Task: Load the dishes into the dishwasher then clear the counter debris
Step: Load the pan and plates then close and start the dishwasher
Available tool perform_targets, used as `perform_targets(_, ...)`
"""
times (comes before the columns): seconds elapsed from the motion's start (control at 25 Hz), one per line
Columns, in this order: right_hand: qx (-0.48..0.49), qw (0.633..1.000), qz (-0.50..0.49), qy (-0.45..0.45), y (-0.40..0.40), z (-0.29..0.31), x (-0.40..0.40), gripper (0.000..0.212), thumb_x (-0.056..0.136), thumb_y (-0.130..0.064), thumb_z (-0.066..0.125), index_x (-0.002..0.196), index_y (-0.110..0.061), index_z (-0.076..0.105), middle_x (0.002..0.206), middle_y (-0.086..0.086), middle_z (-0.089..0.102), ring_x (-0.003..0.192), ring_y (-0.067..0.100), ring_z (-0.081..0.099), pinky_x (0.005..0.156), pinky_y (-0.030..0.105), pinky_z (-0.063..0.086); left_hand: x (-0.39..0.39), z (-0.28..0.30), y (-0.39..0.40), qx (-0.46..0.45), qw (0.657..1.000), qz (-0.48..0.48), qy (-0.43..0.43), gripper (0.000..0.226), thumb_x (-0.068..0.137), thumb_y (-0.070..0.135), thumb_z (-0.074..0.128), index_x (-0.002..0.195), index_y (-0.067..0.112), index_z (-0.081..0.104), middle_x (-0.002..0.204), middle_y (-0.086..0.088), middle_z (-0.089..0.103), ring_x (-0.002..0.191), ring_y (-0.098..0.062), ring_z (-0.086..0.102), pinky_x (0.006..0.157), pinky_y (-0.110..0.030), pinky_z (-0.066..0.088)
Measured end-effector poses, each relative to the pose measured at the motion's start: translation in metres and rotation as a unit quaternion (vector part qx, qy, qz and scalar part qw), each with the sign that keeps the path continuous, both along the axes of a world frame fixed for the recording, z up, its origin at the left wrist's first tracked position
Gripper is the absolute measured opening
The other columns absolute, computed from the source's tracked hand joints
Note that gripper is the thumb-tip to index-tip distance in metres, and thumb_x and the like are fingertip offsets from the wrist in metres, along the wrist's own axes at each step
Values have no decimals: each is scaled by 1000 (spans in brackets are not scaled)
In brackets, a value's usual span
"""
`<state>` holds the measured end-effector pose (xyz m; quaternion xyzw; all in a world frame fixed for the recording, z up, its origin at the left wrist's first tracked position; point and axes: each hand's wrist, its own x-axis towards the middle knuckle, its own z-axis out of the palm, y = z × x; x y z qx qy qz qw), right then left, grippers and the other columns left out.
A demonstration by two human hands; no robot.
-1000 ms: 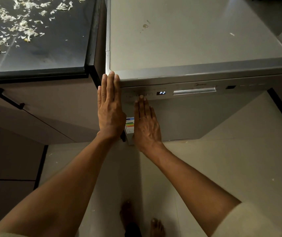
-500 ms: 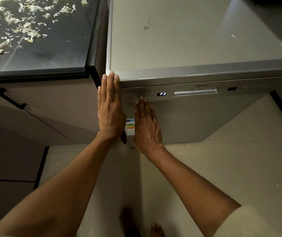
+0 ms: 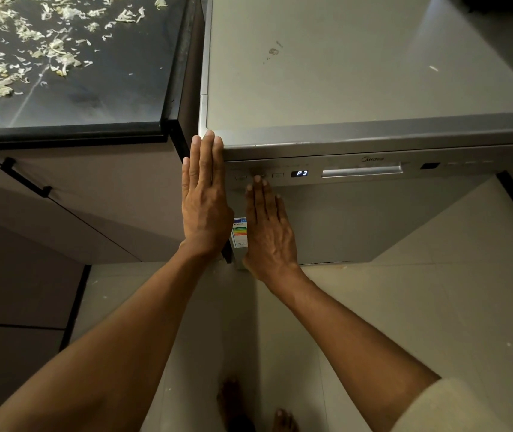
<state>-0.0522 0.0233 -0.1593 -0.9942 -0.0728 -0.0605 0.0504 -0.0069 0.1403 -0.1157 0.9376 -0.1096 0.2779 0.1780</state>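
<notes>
Dishwasher (image 3: 358,219): one, grey, door closed, filling the upper right and centre of the frame, its flat top bare but for a few small marks. One small display (image 3: 299,173) on the control strip reads "P3"; one long recessed handle (image 3: 361,171) sits just right of it, and a row of about three small buttons (image 3: 277,175) lies left of the display, though they are faint and hard to count.

Two hands are in view, both flat with straight fingers and holding nothing. The left hand (image 3: 205,198) lies along the dishwasher's left front corner, fingertips at the top edge. The right hand (image 3: 269,232) rests flat on the door front, its fingertips (image 3: 257,179) touching the control strip at the buttons. One coloured label (image 3: 239,230) shows between the two hands.

One dark worktop (image 3: 99,98) takes the upper left of the frame, separated from the dishwasher by a narrow dark gap. Pale shredded debris (image 3: 30,51) is scattered over its far and left part, too many bits to count; the near strip along its front edge is mostly bare. One black drawer handle (image 3: 26,181) shows on the cabinet front below.

Pale floor tiles (image 3: 420,307) spread open at lower right. Two bare feet (image 3: 236,400) show at the bottom edge.
</notes>
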Motion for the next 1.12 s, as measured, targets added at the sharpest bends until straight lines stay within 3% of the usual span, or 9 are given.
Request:
perform_targets(0.36,30,999,4,25,0,0,5,117,81,-39,71,158,-4,-9,166,14,-17,153,26,-17,126,42,0,0,0,1,8,1000,0,8,98,68,-23,39,158,5,11,166,-13,9,154,-29,2,126,-43,5)
perform_targets(0.6,23,998,28,53,-13,8,0,120,81,-38,72,157,-10,-17,163,7,-29,150,21,-27,125,42,-2,-4,6,2,13,999,5,29,101,67,-22,42,158,6,10,167,-11,7,154,-28,0,126,-42,3)
perform_targets(0.72,47,996,38,73,-19,18,-6,120,82,-36,74,158,-10,-15,164,8,-26,151,21,-24,126,43,3,-9,12,1,22,998,11,49,101,68,-21,44,158,6,9,167,-11,5,154,-27,-2,126,-42,2)
perform_targets(0.96,49,994,16,100,-62,45,-32,112,86,-33,71,158,-8,-11,166,12,-18,153,27,-15,126,42,-1,-18,41,-19,41,988,52,139,102,71,-4,63,157,3,8,166,-15,2,154,-29,-5,126,-39,-1)
perform_targets(1.12,48,995,-35,84,-116,66,-50,109,84,-22,70,158,-7,-8,167,13,-9,155,27,-7,126,41,4,-19,59,-56,69,986,-4,151,101,68,-5,61,156,2,13,166,-16,6,154,-27,-1,126,-40,3)
